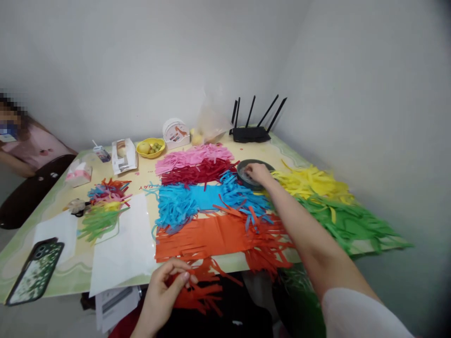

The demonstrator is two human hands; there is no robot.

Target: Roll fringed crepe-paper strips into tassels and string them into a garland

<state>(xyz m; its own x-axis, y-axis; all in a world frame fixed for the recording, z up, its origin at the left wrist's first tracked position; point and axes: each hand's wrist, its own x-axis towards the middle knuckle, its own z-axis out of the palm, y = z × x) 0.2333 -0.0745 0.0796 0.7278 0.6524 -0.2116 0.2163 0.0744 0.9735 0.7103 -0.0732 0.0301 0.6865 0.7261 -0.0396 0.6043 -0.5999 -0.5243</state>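
Note:
My left hand, low at the table's front edge, has its fingers closed on a strip of orange fringed paper that hangs over my lap. My right hand reaches across to a dark round bowl, its fingers bent down inside the rim. What those fingertips touch is hidden. A large orange fringed paper sheet lies before me. Behind it are blue fringed paper, dark red fringed paper and pink fringed paper.
Yellow fringed paper and green fringed paper lie at right. A black router stands behind. Left are a mixed-colour tassel bundle, white sheets, a phone and a yellow fruit dish. A person sits far left.

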